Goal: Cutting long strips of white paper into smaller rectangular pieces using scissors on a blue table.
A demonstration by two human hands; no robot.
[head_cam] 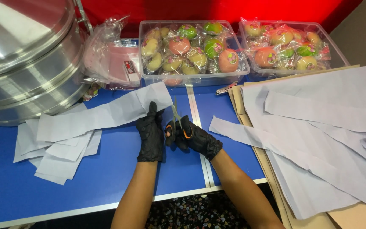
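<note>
Steamer (26, 55): metal tiers are standing at the far left of the blue worktop (106, 178), untouched.
Cut pieces (60, 148): white paper offcuts are being piled flat below the steamer.
Paper strip (106, 113): a long white strip is being held across the worktop, its right end at the blades.
Left hand (150, 135): black-gloved, its grip is being closed on the strip just beside the cut line.
Scissors (176, 116): orange-handled, blades pointing away and parted.
Right hand (195, 138): gloved, its grip is being wrapped round the handles.
Advice: the strip is best kept taut and flat, fingers clear of the blades.
Tubs (193, 78): wrapped round sweets are being stored behind.
Sheets (318, 127): uncut paper is lying on cardboard at right.
</note>
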